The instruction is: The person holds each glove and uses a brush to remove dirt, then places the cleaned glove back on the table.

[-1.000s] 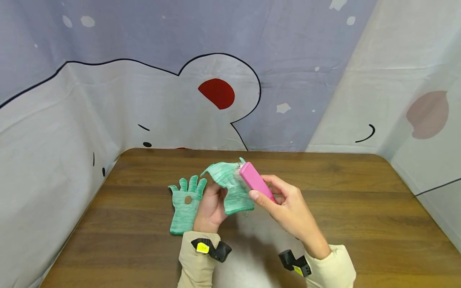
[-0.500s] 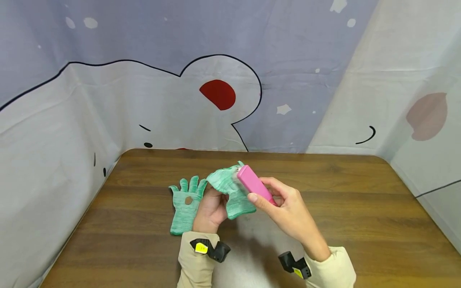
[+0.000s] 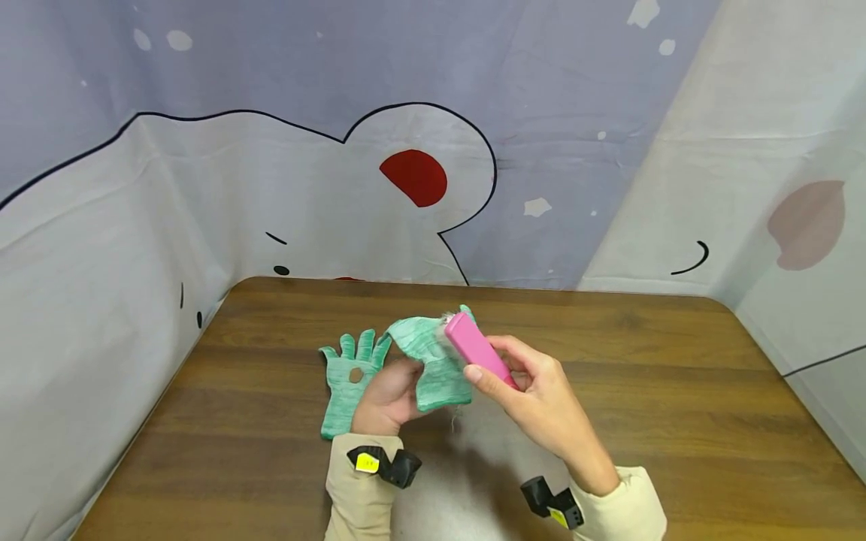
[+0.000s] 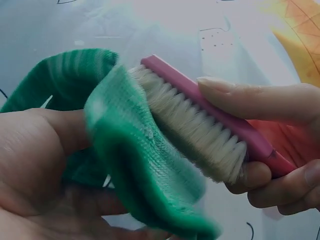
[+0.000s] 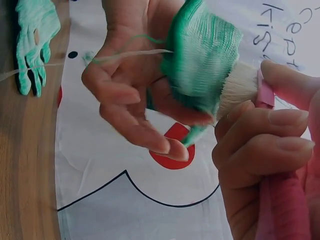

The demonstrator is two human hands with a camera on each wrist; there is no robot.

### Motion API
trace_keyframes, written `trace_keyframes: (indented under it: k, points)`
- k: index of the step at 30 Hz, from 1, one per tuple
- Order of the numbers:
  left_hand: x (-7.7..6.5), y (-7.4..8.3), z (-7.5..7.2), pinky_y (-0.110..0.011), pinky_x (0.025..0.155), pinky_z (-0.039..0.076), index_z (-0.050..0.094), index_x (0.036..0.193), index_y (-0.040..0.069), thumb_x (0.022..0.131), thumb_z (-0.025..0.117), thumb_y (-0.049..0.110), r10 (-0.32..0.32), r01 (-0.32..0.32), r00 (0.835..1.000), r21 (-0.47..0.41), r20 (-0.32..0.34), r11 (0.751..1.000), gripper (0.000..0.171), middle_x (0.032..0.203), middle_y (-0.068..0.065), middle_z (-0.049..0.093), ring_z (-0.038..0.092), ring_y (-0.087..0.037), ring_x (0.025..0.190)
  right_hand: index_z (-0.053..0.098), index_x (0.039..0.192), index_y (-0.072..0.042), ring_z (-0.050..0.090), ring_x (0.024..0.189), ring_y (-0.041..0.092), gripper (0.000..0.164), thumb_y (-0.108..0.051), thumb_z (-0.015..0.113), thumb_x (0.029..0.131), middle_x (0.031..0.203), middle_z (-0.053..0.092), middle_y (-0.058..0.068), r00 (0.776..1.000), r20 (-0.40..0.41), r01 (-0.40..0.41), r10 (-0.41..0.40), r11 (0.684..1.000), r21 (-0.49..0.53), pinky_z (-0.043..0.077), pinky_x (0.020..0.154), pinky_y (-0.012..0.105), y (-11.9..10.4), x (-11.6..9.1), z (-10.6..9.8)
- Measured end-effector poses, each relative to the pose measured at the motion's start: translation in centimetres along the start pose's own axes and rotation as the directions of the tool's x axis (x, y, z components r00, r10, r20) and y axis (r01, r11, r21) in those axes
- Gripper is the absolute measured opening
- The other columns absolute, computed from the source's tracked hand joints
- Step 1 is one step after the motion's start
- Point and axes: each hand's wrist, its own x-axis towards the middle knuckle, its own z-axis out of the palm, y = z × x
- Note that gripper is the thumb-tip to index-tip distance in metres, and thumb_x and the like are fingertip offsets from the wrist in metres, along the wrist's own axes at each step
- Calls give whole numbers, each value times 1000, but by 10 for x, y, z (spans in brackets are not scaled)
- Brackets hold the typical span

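Note:
A green knitted glove [image 3: 433, 353] is held up above the table by my left hand [image 3: 389, 394]. The left wrist view shows the glove [image 4: 145, 145] draped over that hand's thumb side, its folds covering part of the grip. In the right wrist view, some left fingers [image 5: 135, 120] extend loosely below the cloth. My right hand [image 3: 551, 394] grips a pink brush [image 3: 476, 347], thumb along its back and fingers curled round the handle. Its pale bristles [image 4: 192, 130] press against the glove. Loose threads [image 5: 135, 52] trail from the glove.
A second green glove [image 3: 345, 391] lies flat on the brown wooden table [image 3: 676, 406], left of my left hand, with a round brown spot on it. A printed fabric curtain [image 3: 541, 135] stands behind and at both sides of the table.
My left hand has shifted slightly left and the held glove has swayed and changed its folds. The brush stays against it, nearly in place. The second glove still lies on the table.

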Motion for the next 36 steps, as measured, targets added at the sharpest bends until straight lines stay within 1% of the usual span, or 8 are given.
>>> trace_keyframes:
  k: [4, 11, 18, 21, 23, 27, 31, 36]
  points:
    - [2, 2, 1, -31, 81, 49, 65, 101, 17, 85, 66, 22, 57, -56, 998, -23, 34, 998, 18, 96, 1, 64, 60, -13, 85, 62, 110, -18, 64, 71, 14, 28, -24, 68, 83, 92, 67, 2, 1000, 4, 0, 0, 1000, -2, 53, 60, 29, 0, 0, 0]
    - [5, 1, 1, -26, 67, 48, 67, 92, 11, 81, 68, 10, 184, -192, 976, -67, -114, 979, 12, 82, -5, 63, 57, -16, 74, 63, 108, -20, 64, 72, 13, 27, -26, 69, 82, 91, 67, 3, 999, -19, -27, 26, 999, -27, 53, 61, 28, 3, 2, -2]
    - [6, 2, 2, -23, 61, 43, 64, 94, 8, 84, 65, 7, 211, -219, 973, -90, -92, 972, 11, 84, -4, 62, 54, -16, 73, 63, 108, -21, 65, 71, 14, 28, -30, 69, 82, 91, 67, 4, 998, -20, -60, 59, 998, -31, 52, 60, 29, 4, 2, -3]
    - [7, 2, 4, -22, 59, 46, 65, 91, 9, 88, 59, 6, 231, -240, 965, -62, -125, 969, 8, 80, -3, 64, 57, -15, 70, 63, 108, -21, 65, 71, 14, 28, -29, 69, 82, 91, 67, 5, 997, -24, -69, 69, 997, -28, 53, 60, 29, 4, 2, -4]
    - [7, 2, 4, -22, 59, 49, 67, 88, 10, 93, 49, 3, 259, -266, 950, -15, -172, 964, 20, 76, -1, 65, 60, -13, 67, 63, 108, -20, 65, 71, 15, 28, -29, 70, 82, 90, 67, 6, 997, -30, -78, 77, 997, -26, 52, 59, 29, 4, 2, -5]
    - [9, 2, 6, -20, 64, 51, 67, 84, 11, 92, 40, -3, 312, -278, 889, 147, -335, 949, 31, 75, 2, 66, 61, -8, 67, 64, 107, -18, 65, 68, 16, 28, -28, 70, 82, 87, 66, 7, 994, -53, -99, 98, 995, -20, 51, 56, 30, 4, 2, -9]
    - [12, 1, 7, -22, 67, 51, 61, 91, 3, 84, 55, -4, 372, -196, 786, 372, -494, 907, 11, 82, -2, 63, 61, -10, 71, 63, 107, -18, 62, 62, 17, 28, -28, 70, 82, 85, 66, 9, 988, -83, -135, 134, 991, -9, 48, 49, 29, 4, 2, -14]
    - [11, 3, 7, -29, 73, 50, 57, 102, -3, 78, 67, 3, 435, -38, 660, 551, -613, 834, 27, 93, -6, 60, 58, -15, 81, 62, 109, -18, 60, 58, 16, 29, -28, 69, 82, 84, 65, 10, 981, -108, -160, 159, 987, 5, 46, 45, 29, 5, 3, -18]
